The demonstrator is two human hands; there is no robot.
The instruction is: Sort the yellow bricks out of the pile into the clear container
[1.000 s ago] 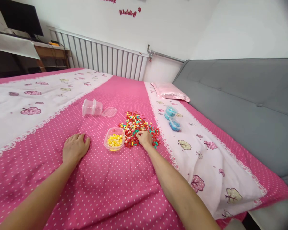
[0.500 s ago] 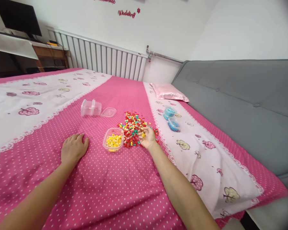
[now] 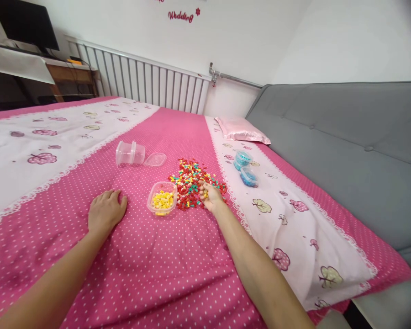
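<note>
A clear tub (image 3: 151,206) lies between the empty left hand (image 3: 107,209), resting on the bed (image 3: 150,269), and the right hand (image 3: 213,197), cupping yellow pieces (image 3: 206,194) beside a mixed pile (image 3: 189,180).

Multicoloured heap of small pieces (image 3: 191,176) just right of a square clear plastic tub (image 3: 166,187) holding yellow pieces (image 3: 162,200)

On the pink-and-white cloth bedspread (image 3: 137,265), far and left of the tub, clear plastic containers (image 3: 130,152) lie sideways, a flat clear lid (image 3: 155,159) at their right; right of the heap, blue-filled plastic tubs (image 3: 249,177), a pink satin pillow (image 3: 241,130) beyond.
</note>
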